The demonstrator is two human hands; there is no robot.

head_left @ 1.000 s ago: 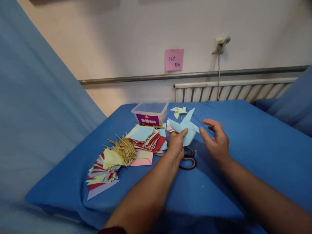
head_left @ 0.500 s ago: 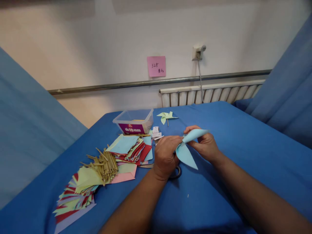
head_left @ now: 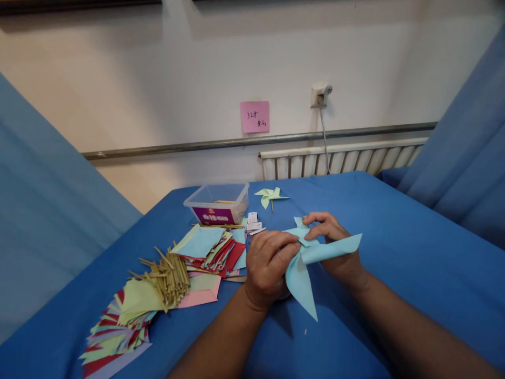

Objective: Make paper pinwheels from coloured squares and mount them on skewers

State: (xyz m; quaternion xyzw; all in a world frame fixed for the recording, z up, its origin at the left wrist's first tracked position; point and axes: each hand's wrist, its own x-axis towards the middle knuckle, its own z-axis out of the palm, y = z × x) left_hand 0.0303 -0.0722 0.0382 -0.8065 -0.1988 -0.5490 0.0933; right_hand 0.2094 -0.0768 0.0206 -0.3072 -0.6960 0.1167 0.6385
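Both hands hold a light blue paper pinwheel above the blue cloth. My left hand is closed, its thumb and fingers pinching the paper near the centre. My right hand grips the far and right side, with fingertips pressed on a folded blade near the middle. One curled blade points right and another hangs down toward me. A pair of scissors lies under my left hand, mostly hidden. Whether a pin or stick is at the pinwheel's centre I cannot tell.
Stacks of coloured paper and a fan of cut sheets lie left, around a heap of short sticks. Behind stand a clear plastic box, small white boxes and a finished green pinwheel.
The blue pinwheel has turned in my hands, its right blade now lower and reaching farther right. My right fingers have moved onto the paper near the centre. The view has tilted slightly up.
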